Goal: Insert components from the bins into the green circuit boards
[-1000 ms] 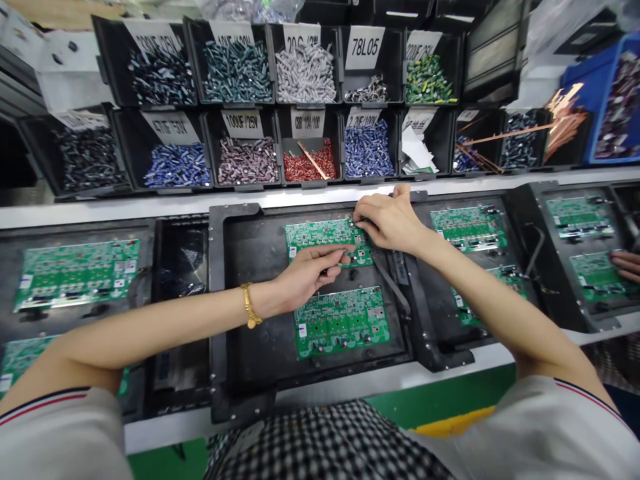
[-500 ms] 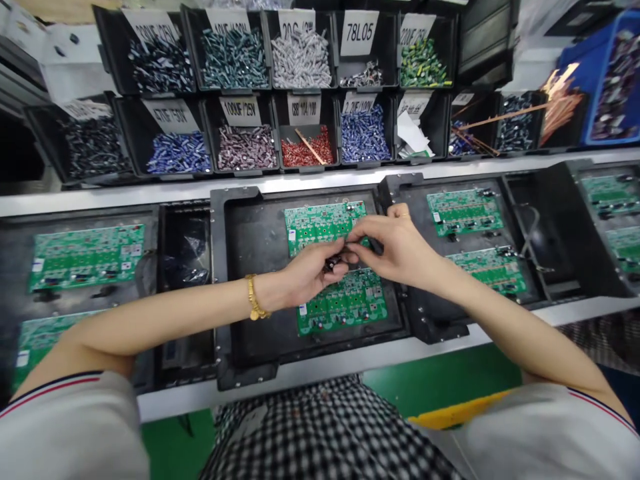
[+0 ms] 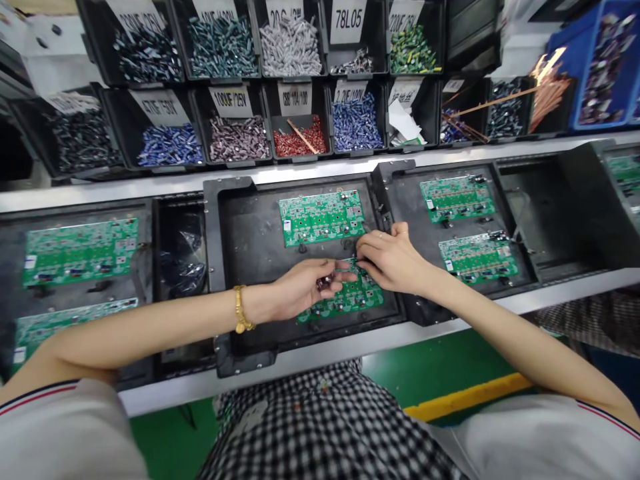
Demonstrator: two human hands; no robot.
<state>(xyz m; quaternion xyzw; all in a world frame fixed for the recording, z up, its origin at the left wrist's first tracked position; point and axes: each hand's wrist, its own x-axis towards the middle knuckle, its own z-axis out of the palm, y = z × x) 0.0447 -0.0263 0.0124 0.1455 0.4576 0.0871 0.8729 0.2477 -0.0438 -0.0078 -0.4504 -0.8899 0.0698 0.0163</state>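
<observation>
My left hand (image 3: pixel 306 287) is curled, palm up, around several small dark purple capacitors (image 3: pixel 326 281) over the left part of the lower circuit board (image 3: pixel 345 301). My right hand (image 3: pixel 391 259) is at that board's upper right area, fingertips pinched together and pointing down. Whatever the pinch holds is hidden by the fingers. Just behind both hands lies the upper green circuit board (image 3: pixel 320 219), fully in sight. Both boards lie in a black tray (image 3: pixel 247 233).
Component bins stand in two rows behind the tray, among them purple capacitors (image 3: pixel 239 139) and red parts (image 3: pixel 300 138). Another tray with circuit boards (image 3: pixel 457 199) is at the right, and more boards (image 3: pixel 80 253) lie at the left. A metal rail (image 3: pixel 310 172) runs behind the trays.
My right hand has moved away from my left fingers, down to the lower board's upper right. My left hand has loosened slightly around the capacitors. The view has shifted a little.
</observation>
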